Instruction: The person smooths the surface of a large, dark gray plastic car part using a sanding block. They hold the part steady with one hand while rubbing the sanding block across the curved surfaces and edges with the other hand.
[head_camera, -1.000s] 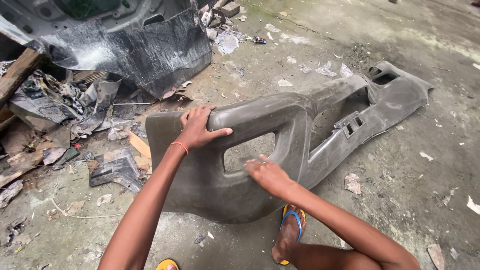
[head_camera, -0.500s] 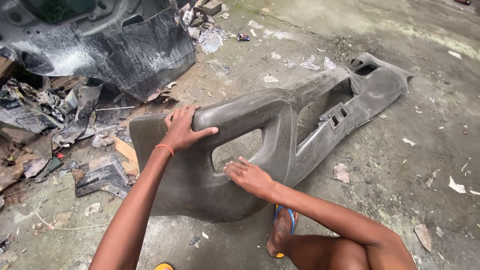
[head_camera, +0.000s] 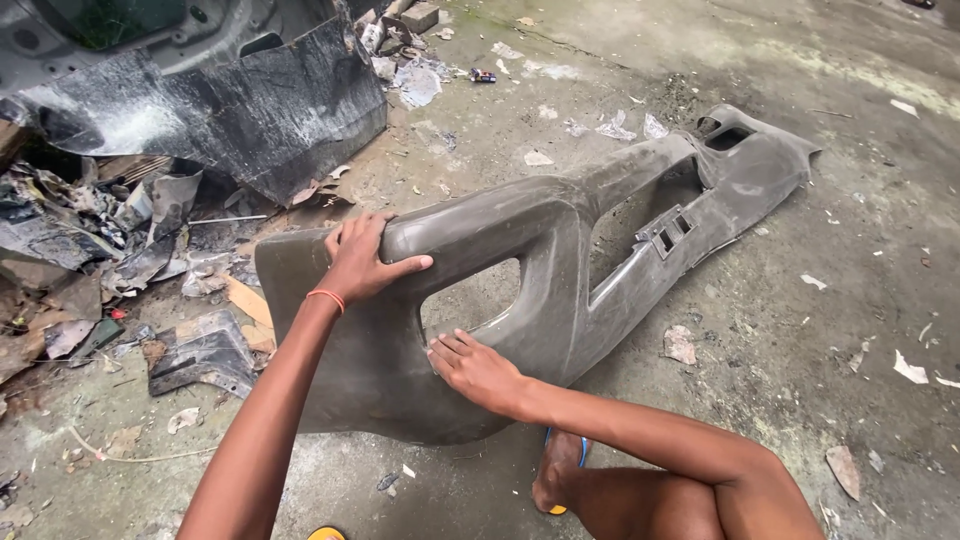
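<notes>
Rough, dirty concrete floor (head_camera: 800, 400) fills the view, littered with scraps of paper and plastic. On it stands a long grey plastic car trim panel (head_camera: 560, 270), dusty, propped on its lower edge and leaning away from the person, its far end stretching toward the upper right.

Left hand (head_camera: 362, 262) is curled over the panel's top edge near its left end, fingers wrapped over the far side and thumb stretched along the front face, a firm clasp on the rim. A thin orange band (head_camera: 326, 297) circles that wrist. Right hand (head_camera: 476, 368) lies flat and open against the panel's front face just below the large cut-out opening (head_camera: 470, 295), fingers together and pointing left; it presses the surface rather than gripping it, though whether the fingertips hook the opening's edge is hard to tell.

Below the right forearm a foot in a blue and yellow sandal (head_camera: 560, 475) rests on the floor just beside the panel's lower edge.

Behind the panel to the upper left stands a big black, scuffed car body part (head_camera: 240, 100), and to its left a heap of torn black plastic and cardboard debris (head_camera: 90, 250) lies near the panel's left end. A small broken black piece (head_camera: 195, 350) lies on the floor just left of the panel.
</notes>
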